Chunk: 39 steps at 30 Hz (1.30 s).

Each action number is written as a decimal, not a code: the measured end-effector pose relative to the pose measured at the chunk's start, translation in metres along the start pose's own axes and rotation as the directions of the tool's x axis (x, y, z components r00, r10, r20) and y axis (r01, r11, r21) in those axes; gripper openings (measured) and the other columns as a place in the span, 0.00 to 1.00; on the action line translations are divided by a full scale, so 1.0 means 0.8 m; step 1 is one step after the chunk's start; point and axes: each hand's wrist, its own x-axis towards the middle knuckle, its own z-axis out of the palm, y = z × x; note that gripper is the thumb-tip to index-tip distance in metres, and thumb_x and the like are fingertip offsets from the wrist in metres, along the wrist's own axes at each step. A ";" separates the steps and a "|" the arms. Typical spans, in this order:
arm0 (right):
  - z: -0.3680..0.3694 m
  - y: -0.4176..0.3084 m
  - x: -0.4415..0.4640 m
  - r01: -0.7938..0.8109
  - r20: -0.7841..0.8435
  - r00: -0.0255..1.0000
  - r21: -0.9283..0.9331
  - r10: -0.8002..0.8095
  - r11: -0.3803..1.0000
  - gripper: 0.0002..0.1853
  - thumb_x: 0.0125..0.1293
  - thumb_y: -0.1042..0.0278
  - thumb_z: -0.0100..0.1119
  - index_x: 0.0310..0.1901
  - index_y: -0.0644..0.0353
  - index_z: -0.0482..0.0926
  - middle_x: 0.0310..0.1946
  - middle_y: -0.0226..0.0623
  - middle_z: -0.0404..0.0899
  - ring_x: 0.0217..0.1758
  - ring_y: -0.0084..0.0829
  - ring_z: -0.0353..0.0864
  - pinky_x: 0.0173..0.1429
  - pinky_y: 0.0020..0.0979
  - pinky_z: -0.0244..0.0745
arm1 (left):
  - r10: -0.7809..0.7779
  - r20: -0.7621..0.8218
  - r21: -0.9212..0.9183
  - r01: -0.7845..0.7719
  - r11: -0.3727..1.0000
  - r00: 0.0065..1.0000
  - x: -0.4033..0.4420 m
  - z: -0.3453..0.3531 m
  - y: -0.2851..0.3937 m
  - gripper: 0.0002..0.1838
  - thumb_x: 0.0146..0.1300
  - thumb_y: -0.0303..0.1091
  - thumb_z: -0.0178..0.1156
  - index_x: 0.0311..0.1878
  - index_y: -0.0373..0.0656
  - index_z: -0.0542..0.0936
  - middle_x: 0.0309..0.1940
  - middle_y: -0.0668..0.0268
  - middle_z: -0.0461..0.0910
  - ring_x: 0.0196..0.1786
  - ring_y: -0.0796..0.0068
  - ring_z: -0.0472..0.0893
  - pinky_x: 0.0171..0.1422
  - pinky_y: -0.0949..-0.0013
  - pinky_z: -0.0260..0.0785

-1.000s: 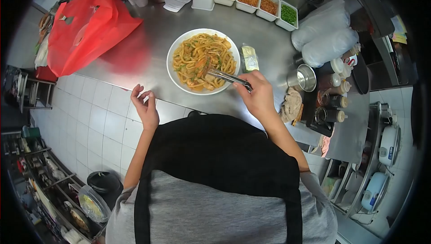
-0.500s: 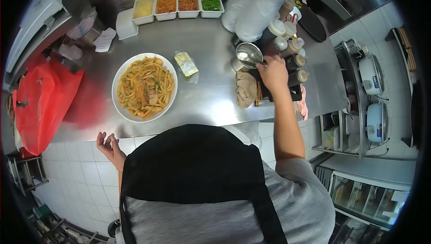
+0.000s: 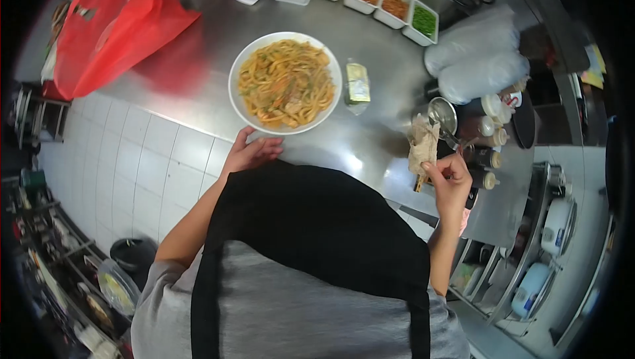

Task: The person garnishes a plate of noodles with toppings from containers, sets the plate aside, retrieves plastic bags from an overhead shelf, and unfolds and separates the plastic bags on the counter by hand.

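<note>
The noodles [image 3: 284, 84] are already served: they fill the white plate [image 3: 233, 88], coated in sauce and mixed with green flecks and small pieces, and the plate rests on the steel bench [image 3: 387, 61] near its front edge. That portion looks complete, as a judgement — no loose noodles show on the bench around it.

The right hand [image 3: 450, 187] is well apart from the plate, pinching the beige cloth [image 3: 422, 151] between thumb and fingers, beside the metal cup [image 3: 442, 109]. The cloth is not in contact with the plate. A slim metal utensil [image 3: 449, 138] leans from the cup, and neither hand grips it. The left hand [image 3: 250, 154] holds nothing; its fingers are loosely bent just beside the plate's near rim, and whether they touch it I cannot tell.

The small wrapped packet [image 3: 358, 88] lies to the right of the plate, apart from both hands, and looks unopened. Four white tubs at the back hold pale yellow, orange, orange-brown and chopped green contents [image 3: 423, 22]; whether any of these went onto the noodles is not clear. The red bag [image 3: 126, 32] sits at the left, away from the plate — the noodles are uncovered and unpacked
</note>
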 end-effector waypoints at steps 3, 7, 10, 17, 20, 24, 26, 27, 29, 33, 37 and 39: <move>0.009 -0.015 0.012 0.039 0.161 0.986 0.056 -0.048 0.998 0.07 0.50 0.77 0.68 0.24 0.66 0.76 0.28 0.31 0.74 0.31 0.22 0.70 0.34 0.24 0.64 | 0.008 0.013 -0.032 -0.008 0.999 1.000 0.002 0.003 -0.001 0.20 0.67 0.31 0.52 0.58 0.47 0.57 0.47 0.51 0.77 0.48 0.63 0.79 0.52 0.65 0.70; 0.026 -0.037 0.027 0.243 0.121 0.953 0.238 -0.277 0.940 0.05 0.53 0.76 0.64 0.25 0.62 0.76 0.37 0.36 0.79 0.41 0.28 0.76 0.44 0.25 0.68 | -0.004 -0.008 -0.039 0.004 0.999 1.000 0.003 0.011 0.006 0.21 0.67 0.31 0.52 0.59 0.46 0.57 0.45 0.51 0.78 0.47 0.63 0.80 0.51 0.66 0.71; 0.065 -0.040 0.037 0.034 0.164 0.968 0.666 -0.190 0.745 0.06 0.53 0.75 0.63 0.29 0.60 0.74 0.39 0.40 0.80 0.44 0.33 0.79 0.50 0.30 0.70 | -0.046 -0.053 0.008 0.046 0.999 0.998 0.005 0.021 0.014 0.20 0.68 0.33 0.51 0.59 0.46 0.58 0.43 0.52 0.78 0.45 0.64 0.80 0.48 0.67 0.72; 0.221 -0.078 0.020 0.454 0.353 0.822 0.067 -0.446 0.889 0.09 0.54 0.74 0.63 0.37 0.62 0.78 0.35 0.40 0.77 0.39 0.40 0.78 0.41 0.35 0.73 | -0.054 0.010 -0.015 0.054 0.998 0.998 0.019 0.008 0.019 0.19 0.69 0.39 0.49 0.59 0.45 0.60 0.42 0.56 0.78 0.44 0.65 0.81 0.47 0.68 0.73; 0.258 -0.088 0.014 0.572 0.422 0.710 0.119 -0.563 0.811 0.12 0.49 0.74 0.63 0.38 0.61 0.79 0.34 0.39 0.74 0.39 0.42 0.75 0.42 0.38 0.72 | -0.051 0.009 -0.012 0.051 0.999 0.999 0.023 0.007 0.016 0.20 0.70 0.40 0.48 0.60 0.45 0.60 0.43 0.57 0.77 0.44 0.66 0.80 0.48 0.66 0.72; 0.289 -0.105 0.018 0.716 0.429 0.611 0.058 -0.665 0.695 0.15 0.46 0.75 0.64 0.39 0.58 0.80 0.34 0.36 0.72 0.41 0.38 0.72 0.44 0.37 0.69 | -0.053 -0.031 -0.084 0.050 0.995 0.998 0.022 0.016 0.018 0.20 0.70 0.41 0.48 0.60 0.44 0.62 0.44 0.59 0.77 0.45 0.67 0.78 0.50 0.64 0.71; 0.295 -0.118 0.017 0.744 0.452 0.596 -0.002 -0.663 0.668 0.14 0.47 0.74 0.64 0.39 0.57 0.79 0.34 0.35 0.72 0.42 0.37 0.71 0.45 0.37 0.68 | -0.042 -0.073 -0.103 0.034 0.994 0.996 0.021 0.018 0.020 0.19 0.69 0.41 0.47 0.58 0.42 0.64 0.43 0.59 0.77 0.44 0.67 0.78 0.50 0.64 0.71; 0.294 -0.117 0.016 0.750 0.452 0.597 -0.024 -0.662 0.661 0.14 0.47 0.73 0.64 0.39 0.57 0.79 0.34 0.34 0.71 0.42 0.37 0.71 0.45 0.37 0.68 | -0.027 -0.104 -0.088 0.017 0.996 0.994 0.024 0.018 0.017 0.18 0.69 0.40 0.47 0.58 0.41 0.65 0.43 0.59 0.77 0.43 0.67 0.79 0.50 0.64 0.72; 0.293 -0.113 0.016 0.761 0.451 0.600 -0.068 -0.661 0.645 0.14 0.46 0.72 0.64 0.38 0.56 0.79 0.35 0.33 0.71 0.43 0.37 0.70 0.46 0.37 0.67 | -0.002 -0.143 -0.021 -0.001 1.000 0.990 0.029 0.018 0.016 0.18 0.68 0.39 0.46 0.56 0.39 0.67 0.42 0.57 0.77 0.41 0.67 0.80 0.48 0.65 0.73; 0.262 -0.087 0.022 0.776 0.497 0.601 -0.175 -0.626 0.606 0.09 0.52 0.71 0.54 0.37 0.55 0.78 0.36 0.32 0.71 0.43 0.35 0.70 0.45 0.36 0.64 | 0.012 -0.132 0.134 0.006 0.991 0.991 0.032 0.020 0.029 0.19 0.66 0.38 0.44 0.53 0.33 0.68 0.39 0.53 0.79 0.36 0.65 0.82 0.43 0.66 0.75; 0.224 -0.055 0.045 0.788 0.457 0.606 -0.231 -0.652 0.570 0.12 0.51 0.71 0.55 0.39 0.52 0.80 0.36 0.30 0.72 0.42 0.33 0.70 0.45 0.35 0.63 | -0.020 -0.087 0.276 0.043 0.960 0.996 0.037 -0.007 0.056 0.20 0.65 0.38 0.44 0.50 0.29 0.69 0.35 0.50 0.81 0.35 0.63 0.83 0.41 0.66 0.77; 0.215 -0.045 0.061 0.809 0.430 0.582 -0.224 -0.690 0.543 0.15 0.48 0.73 0.57 0.40 0.50 0.81 0.35 0.27 0.72 0.41 0.32 0.69 0.44 0.33 0.63 | -0.039 -0.046 0.350 0.053 0.935 0.998 0.039 -0.023 0.079 0.20 0.65 0.38 0.44 0.48 0.29 0.71 0.33 0.52 0.81 0.31 0.65 0.83 0.36 0.69 0.78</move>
